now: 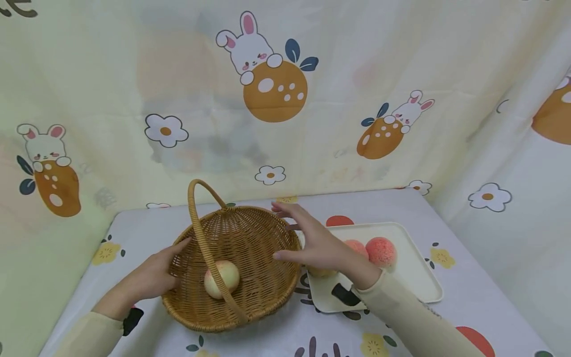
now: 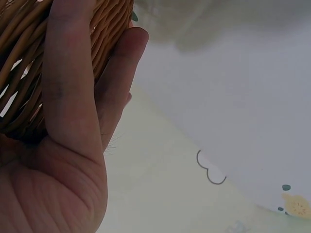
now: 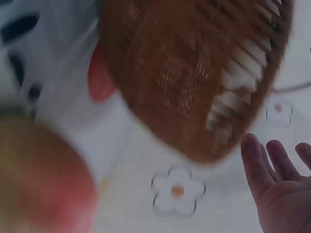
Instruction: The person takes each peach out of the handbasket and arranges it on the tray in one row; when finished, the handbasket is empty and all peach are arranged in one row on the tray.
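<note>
A brown wicker basket with an arched handle is tilted so that its inside faces me. One pale yellow and pink peach lies in it, partly behind the handle. My left hand holds the basket's left side, fingertips over the rim; the left wrist view has its fingers against the woven wall. Over the right rim, my right hand has spread fingers and holds nothing. In the right wrist view its fingertips are close beside the blurred basket.
A white tray stands right of the basket, under my right forearm. On it are two pinkish-red round fruits and a yellowish one, mostly hidden by my arm. A patterned cloth hangs behind the table.
</note>
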The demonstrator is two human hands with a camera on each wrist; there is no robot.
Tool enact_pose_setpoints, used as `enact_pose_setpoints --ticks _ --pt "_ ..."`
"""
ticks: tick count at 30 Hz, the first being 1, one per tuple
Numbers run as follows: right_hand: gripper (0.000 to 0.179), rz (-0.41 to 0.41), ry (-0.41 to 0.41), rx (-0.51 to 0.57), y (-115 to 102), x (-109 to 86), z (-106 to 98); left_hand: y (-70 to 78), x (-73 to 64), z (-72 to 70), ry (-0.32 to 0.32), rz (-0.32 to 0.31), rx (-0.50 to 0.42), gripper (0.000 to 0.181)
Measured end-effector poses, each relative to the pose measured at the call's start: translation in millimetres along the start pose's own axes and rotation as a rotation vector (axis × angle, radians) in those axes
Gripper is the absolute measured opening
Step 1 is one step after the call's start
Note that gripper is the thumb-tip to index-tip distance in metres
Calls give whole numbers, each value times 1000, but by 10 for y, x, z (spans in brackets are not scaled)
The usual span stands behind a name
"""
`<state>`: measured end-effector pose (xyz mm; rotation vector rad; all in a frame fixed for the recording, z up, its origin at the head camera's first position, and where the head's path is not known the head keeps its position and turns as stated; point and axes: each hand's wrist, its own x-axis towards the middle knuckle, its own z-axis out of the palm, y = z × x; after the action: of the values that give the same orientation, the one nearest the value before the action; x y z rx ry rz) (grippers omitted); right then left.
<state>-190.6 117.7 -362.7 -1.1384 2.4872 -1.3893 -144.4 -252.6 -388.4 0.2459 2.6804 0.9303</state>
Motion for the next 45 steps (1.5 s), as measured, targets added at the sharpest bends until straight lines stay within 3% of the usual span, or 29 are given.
enact_pose_setpoints --ticks 4,16,21,35,39,45 --pt "92 -10 -47 33 -91 114 230 -20 1 -23 -7 -7 -14 97" --pt "95 22 -262 -148 -194 251 654 -14 32 -33 -1 5 -21 97" --pt "97 -6 -357 -232 -175 287 751 -4 29 -24 9 10 1 96" --pt "95 -43 -581 -307 -146 385 863 13 2 -9 20 32 24 95" --pt "88 -67 -593 -367 -140 386 862 17 3 -10 23 33 32 95" --pt "69 -103 -525 -407 -134 392 877 1 2 -13 26 40 46 95"
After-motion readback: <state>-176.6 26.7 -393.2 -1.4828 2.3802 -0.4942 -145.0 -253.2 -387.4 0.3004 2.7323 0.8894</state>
